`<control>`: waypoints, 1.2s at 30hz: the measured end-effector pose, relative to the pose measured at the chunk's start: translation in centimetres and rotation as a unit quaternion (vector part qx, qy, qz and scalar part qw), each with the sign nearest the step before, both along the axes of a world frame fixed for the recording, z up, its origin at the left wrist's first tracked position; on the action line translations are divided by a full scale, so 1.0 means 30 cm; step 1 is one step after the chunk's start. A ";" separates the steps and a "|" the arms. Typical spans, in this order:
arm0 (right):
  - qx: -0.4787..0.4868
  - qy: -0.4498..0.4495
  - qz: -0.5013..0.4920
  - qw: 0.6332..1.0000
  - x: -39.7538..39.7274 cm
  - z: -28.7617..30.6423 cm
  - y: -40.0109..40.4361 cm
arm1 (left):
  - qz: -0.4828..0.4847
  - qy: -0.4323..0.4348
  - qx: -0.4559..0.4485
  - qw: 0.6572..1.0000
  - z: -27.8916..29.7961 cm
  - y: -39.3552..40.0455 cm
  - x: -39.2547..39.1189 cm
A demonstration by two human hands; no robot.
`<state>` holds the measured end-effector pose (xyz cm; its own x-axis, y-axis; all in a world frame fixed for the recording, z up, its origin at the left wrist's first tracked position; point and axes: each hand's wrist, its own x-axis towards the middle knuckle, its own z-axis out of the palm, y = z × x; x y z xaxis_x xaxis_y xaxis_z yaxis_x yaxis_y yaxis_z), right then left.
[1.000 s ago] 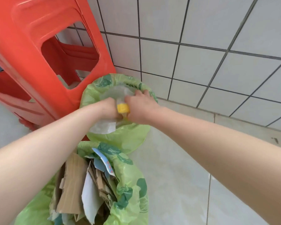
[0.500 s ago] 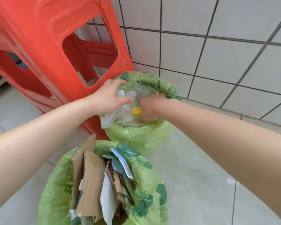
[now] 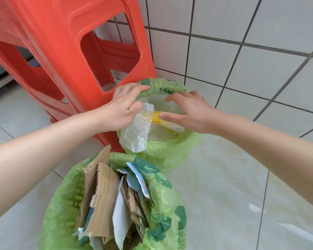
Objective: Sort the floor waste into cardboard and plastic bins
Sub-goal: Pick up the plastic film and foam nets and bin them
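Left hand (image 3: 124, 107) at frame centre pinching clear plastic wrap (image 3: 137, 130) over far green-lined bin (image 3: 170, 150), right hand (image 3: 190, 110) spread loose above yellow cap (image 3: 156, 117), cardboard-filled bin (image 3: 163, 186) lower centre, red stools (image 3: 61, 51) upper left.

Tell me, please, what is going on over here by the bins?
A person is sorting waste. Both hands are over the far green-lined bin: the left hand holds a crumpled clear plastic bag at its rim, while the right hand, fingers spread, touches a yellow ribbed piece. The near green-lined bin is packed with brown cardboard scraps.
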<state>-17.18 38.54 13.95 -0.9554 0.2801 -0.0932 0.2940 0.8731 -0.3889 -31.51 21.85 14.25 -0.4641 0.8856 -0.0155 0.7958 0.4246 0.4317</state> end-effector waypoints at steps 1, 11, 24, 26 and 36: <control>0.006 0.001 0.005 1.000 0.010 -0.002 -0.002 | -0.019 0.003 0.001 1.000 0.016 -0.011 0.007; 0.043 0.008 0.039 0.998 0.056 -0.028 0.001 | -0.181 0.101 -0.245 0.947 0.065 -0.139 0.057; 0.067 -0.124 0.052 0.989 -0.093 -0.089 0.006 | -0.125 0.079 -0.430 0.891 -0.067 0.178 0.023; 0.101 -0.180 0.074 0.976 -0.126 -0.104 0.002 | -0.144 0.090 -0.464 0.870 -0.110 0.221 0.025; 0.107 -0.333 0.136 0.927 -0.229 -0.186 0.022 | -0.152 0.059 -0.579 0.799 -0.294 0.304 -0.002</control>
<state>-24.04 39.21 8.38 -0.7437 0.1183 -0.6580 0.1646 0.9863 -0.0086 -31.57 30.96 5.42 -0.2893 0.3809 -0.8782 0.9440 0.2654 -0.1958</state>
